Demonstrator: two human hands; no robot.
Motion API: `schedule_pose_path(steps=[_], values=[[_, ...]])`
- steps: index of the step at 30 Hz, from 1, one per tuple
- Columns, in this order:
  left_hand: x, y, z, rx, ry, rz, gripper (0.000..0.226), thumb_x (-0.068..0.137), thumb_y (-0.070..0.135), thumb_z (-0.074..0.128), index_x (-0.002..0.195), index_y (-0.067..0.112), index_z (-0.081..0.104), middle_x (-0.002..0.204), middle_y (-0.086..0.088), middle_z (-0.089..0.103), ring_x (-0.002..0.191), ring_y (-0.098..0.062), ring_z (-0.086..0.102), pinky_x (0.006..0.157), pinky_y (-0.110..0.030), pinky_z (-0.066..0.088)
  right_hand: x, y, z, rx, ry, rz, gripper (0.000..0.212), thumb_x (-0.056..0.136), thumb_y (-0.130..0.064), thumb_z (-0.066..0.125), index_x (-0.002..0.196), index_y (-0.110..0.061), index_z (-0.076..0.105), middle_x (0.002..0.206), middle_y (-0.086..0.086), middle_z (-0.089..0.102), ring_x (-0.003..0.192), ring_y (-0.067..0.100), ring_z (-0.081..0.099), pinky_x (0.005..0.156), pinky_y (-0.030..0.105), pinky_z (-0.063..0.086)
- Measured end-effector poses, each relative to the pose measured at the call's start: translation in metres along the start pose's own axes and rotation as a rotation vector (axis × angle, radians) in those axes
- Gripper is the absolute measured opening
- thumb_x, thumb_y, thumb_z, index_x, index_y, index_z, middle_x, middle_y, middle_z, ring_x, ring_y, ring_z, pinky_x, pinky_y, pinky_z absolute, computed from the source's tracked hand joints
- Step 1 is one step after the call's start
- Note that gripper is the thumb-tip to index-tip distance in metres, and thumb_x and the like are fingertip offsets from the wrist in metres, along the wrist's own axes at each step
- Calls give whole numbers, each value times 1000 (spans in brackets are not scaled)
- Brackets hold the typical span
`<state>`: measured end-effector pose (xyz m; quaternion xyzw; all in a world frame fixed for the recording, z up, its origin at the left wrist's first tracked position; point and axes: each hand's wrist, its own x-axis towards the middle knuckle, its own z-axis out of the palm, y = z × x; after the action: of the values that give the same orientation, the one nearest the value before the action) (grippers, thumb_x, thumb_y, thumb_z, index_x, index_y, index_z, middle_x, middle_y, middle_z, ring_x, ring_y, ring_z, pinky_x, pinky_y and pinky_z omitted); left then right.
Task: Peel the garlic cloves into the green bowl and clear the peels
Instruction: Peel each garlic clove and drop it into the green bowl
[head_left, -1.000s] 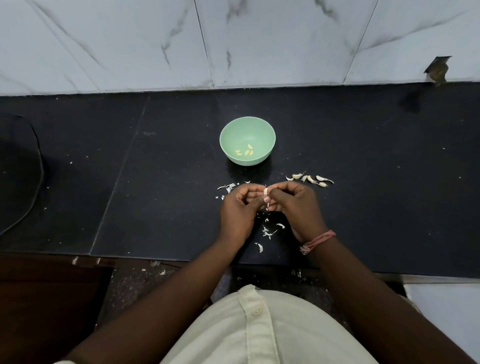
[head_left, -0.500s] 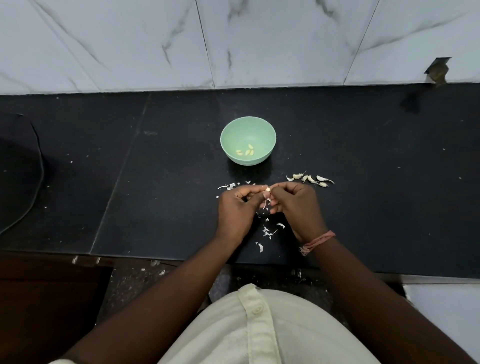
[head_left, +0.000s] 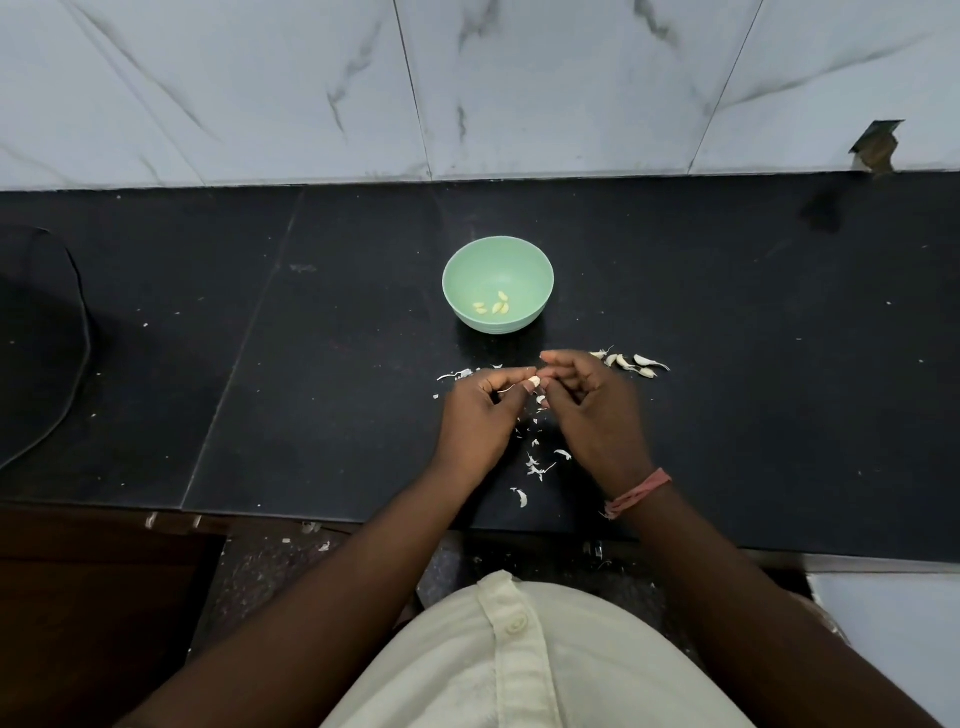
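The black table (head_left: 727, 312) carries all things, and it meets a marble wall (head_left: 519, 88) at its back edge. At the left edge of the table a dark cable (head_left: 83, 353) makes a curve, well apart from the work.

The green bowl (head_left: 535, 270) stands near the middle of the table, closer to the back edge than the hands, with about 4 peeled cloves (head_left: 492, 308) inside. It looks like light plastic, so I think a push on its rim could slide it.

The left hand (head_left: 480, 415) pinches a garlic clove (head_left: 533, 383) at its fingertips. The right hand (head_left: 592, 410) is close beside it, the fingers curled toward the clove; if they touch it I cannot tell.

Some unpeeled cloves (head_left: 631, 362) lie just right of the right hand. Each one is small, light and firm, probably slippery when bare, so it is best held at the 2 ends.

Peels (head_left: 535, 467) lie between the hands and toward the front edge. They are thin and papery, and I judge they are easier to sweep together than to pick up. Nothing stands between the hands and the bowl.
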<state>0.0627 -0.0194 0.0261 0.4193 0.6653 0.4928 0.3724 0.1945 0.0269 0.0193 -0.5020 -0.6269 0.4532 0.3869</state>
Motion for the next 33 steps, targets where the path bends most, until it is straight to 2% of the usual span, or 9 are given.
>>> schedule_pose_path(steps=[4, 7, 10, 12, 15, 23, 28, 33], values=[[2, -1, -2, 41, -6, -6, 18, 88, 14, 74, 106, 17, 77, 86, 4, 76, 76, -8, 67, 82, -46, 59, 3, -4, -1, 38, 17, 49, 20, 88, -3, 69, 101, -19, 68, 80, -5, 71, 75, 9, 67, 76, 35, 58], [0, -1, -3, -17, 34, -50, 12, 85, 12, 77, 96, 15, 72, 80, -5, 72, 73, -15, 67, 76, -48, 60, 3, -6, -2, 38, -2, 69, 21, 86, -3, 69, 99, -19, 65, 80, -3, 70, 74, 10, 67, 76, 37, 59], [-3, 1, -4, -166, 32, -104, 11, 86, 6, 76, 94, 5, 69, 79, -12, 71, 68, -18, 67, 72, -42, 59, 3, -5, 0, 63, -39, 91, 20, 84, -2, 70, 99, -15, 64, 83, 4, 70, 78, 23, 69, 78, 49, 60], [-4, 3, -2, -285, 28, -137, 9, 87, 1, 72, 95, 2, 69, 76, -10, 70, 65, -16, 67, 65, -31, 58, 3, -5, 0, 87, -59, 102, 19, 86, -1, 70, 100, -12, 64, 85, 8, 71, 79, 26, 70, 78, 51, 60], [-5, 6, 2, -417, 39, -195, 8, 89, -5, 68, 96, 0, 67, 73, -9, 70, 62, -15, 69, 61, -21, 55, 4, -7, 0, 118, -74, 120, 17, 87, 2, 69, 102, -5, 63, 86, 11, 70, 74, 15, 67, 78, 47, 60], [-1, 6, 5, -514, 90, -262, 10, 88, -6, 69, 97, -4, 66, 78, -17, 68, 66, -25, 68, 61, -23, 56, 7, -8, 2, 157, -72, 170, 15, 88, 2, 69, 97, -8, 64, 86, 14, 71, 75, 18, 69, 73, 41, 61], [1, 4, 4, -486, 78, -256, 9, 87, -5, 70, 95, -2, 67, 73, -10, 69, 63, -17, 68, 62, -21, 56, 7, -7, 8, 103, -21, 174, 20, 85, -2, 73, 91, -18, 62, 79, 3, 70, 73, 16, 70, 74, 48, 62], [2, 3, 2, -461, 56, -234, 9, 88, -4, 70, 94, 2, 67, 71, -4, 68, 62, -11, 66, 66, -21, 57, 7, -11, 17, 56, 47, 170, 23, 82, -4, 73, 87, -20, 58, 76, 5, 68, 68, 27, 72, 70, 48, 61]])
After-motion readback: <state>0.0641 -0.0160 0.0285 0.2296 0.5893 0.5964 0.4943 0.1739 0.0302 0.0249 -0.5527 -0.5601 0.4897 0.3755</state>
